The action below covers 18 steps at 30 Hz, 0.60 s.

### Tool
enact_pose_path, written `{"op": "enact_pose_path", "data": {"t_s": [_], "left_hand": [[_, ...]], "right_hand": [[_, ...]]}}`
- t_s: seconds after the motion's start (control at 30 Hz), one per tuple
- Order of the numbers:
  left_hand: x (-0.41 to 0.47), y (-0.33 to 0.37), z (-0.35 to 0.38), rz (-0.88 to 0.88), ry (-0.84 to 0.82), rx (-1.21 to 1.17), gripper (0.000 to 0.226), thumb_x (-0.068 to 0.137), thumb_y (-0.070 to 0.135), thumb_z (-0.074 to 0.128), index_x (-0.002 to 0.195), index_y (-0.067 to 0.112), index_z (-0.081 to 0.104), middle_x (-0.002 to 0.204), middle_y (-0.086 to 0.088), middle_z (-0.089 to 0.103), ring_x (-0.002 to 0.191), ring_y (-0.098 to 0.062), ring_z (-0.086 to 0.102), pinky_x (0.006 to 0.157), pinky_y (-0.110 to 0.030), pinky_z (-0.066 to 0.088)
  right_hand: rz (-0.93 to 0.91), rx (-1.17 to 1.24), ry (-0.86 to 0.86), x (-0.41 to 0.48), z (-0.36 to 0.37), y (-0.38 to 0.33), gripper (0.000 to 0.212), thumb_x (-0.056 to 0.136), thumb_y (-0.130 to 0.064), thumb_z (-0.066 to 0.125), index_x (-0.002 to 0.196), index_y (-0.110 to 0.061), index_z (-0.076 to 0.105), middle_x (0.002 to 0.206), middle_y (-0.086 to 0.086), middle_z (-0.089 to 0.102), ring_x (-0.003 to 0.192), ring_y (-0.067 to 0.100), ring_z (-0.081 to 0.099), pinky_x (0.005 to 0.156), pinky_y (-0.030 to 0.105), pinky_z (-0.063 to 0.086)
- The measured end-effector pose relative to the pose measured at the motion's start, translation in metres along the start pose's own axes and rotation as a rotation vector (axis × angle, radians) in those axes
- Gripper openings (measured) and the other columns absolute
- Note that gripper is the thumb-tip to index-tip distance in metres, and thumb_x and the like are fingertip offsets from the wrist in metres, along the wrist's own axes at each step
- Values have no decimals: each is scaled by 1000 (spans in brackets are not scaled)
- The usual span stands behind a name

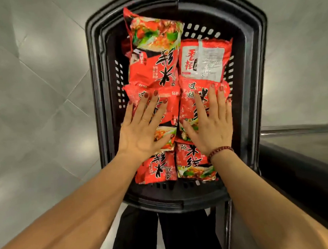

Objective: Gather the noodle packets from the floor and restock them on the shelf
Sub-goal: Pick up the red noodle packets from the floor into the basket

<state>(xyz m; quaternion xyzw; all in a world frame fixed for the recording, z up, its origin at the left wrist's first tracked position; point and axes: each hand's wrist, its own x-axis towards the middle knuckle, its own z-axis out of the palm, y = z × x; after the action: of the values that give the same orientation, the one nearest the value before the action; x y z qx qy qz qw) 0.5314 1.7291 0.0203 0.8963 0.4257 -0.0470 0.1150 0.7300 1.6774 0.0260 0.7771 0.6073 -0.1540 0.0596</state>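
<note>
A black plastic basket (251, 67) holds several red noodle packets with black lettering. My left hand (142, 129) lies flat, fingers spread, on the middle-left packet (170, 109). My right hand (210, 122), with a bead bracelet at the wrist, lies flat on the middle-right packet (188, 104). Neither hand grips anything. A long packet (154, 49) lies at the far left of the basket. Beside it a packet (205, 60) lies with its back label up. Two more packets (157, 168) sit at the near end under my wrists.
Grey tiled floor (36, 92) surrounds the basket on the left. A dark rounded ledge (302, 165) runs along the lower right. My dark trouser legs (164, 233) show below the basket's near rim.
</note>
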Motion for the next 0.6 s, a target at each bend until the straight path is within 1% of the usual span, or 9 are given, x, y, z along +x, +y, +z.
{"op": "enact_pose_path", "data": {"t_s": [0.13,0.23,0.3,0.33,0.37,0.4,0.47,0.53,0.6], "left_hand": [[12,-9,10,-21,-205,81,86,89,75,19,149,28,-21,159,-3,-19,147,-19,-17,119,-47,-13],[17,-6,3,-26,-281,121,86,89,75,13,146,27,-29,154,-3,-33,144,-20,-28,117,-48,-18],[17,-4,-8,-24,-331,118,84,90,73,12,146,26,-29,153,-3,-34,144,-21,-29,116,-47,-20],[15,-3,-15,-18,-329,94,83,91,72,14,148,25,-23,156,-3,-28,145,-21,-26,117,-47,-19],[13,-2,-24,-2,-307,62,84,91,70,19,152,22,-13,161,-5,-15,148,-22,-18,118,-46,-16],[9,-1,-36,20,-276,30,84,90,68,26,155,19,2,163,-7,2,150,-24,-5,119,-46,-11],[2,1,-66,73,-229,-28,80,87,64,39,151,16,31,157,-10,31,148,-29,20,119,-45,2],[-7,3,-104,126,-208,-82,74,85,60,41,143,14,46,149,-11,45,141,-32,36,117,-45,20],[-17,2,-150,190,-204,-120,71,82,57,39,135,13,55,140,-12,54,132,-34,47,108,-47,38]], "right_hand": [[36,-12,-101,5,12,6,77,92,-67,27,154,-26,4,161,11,-3,148,29,-11,120,47,-3],[37,-25,-161,7,9,7,76,93,-67,22,153,-27,-3,161,10,-9,147,28,-15,120,47,-4],[53,-3,-167,3,-1,3,75,94,-64,26,153,-27,1,161,10,-6,148,28,-11,120,46,-4],[68,24,-158,-1,-9,-1,73,94,-61,31,154,-26,5,162,9,-2,148,28,-7,120,44,-3],[86,55,-141,-7,-19,-5,71,95,-57,35,154,-25,11,162,9,3,149,27,0,120,43,-1],[104,83,-120,-16,-30,-11,69,95,-53,40,153,-23,17,161,9,10,149,27,7,120,42,2],[142,145,-67,-36,-56,-23,64,94,-45,49,149,-19,28,157,8,25,145,27,22,118,40,9],[196,221,0,-59,-89,-37,60,91,-38,57,144,-16,38,150,9,39,138,28,35,116,41,20],[273,281,58,-84,-125,-52,56,87,-32,64,137,-13,47,139,10,50,128,29,46,109,42,33]]}}
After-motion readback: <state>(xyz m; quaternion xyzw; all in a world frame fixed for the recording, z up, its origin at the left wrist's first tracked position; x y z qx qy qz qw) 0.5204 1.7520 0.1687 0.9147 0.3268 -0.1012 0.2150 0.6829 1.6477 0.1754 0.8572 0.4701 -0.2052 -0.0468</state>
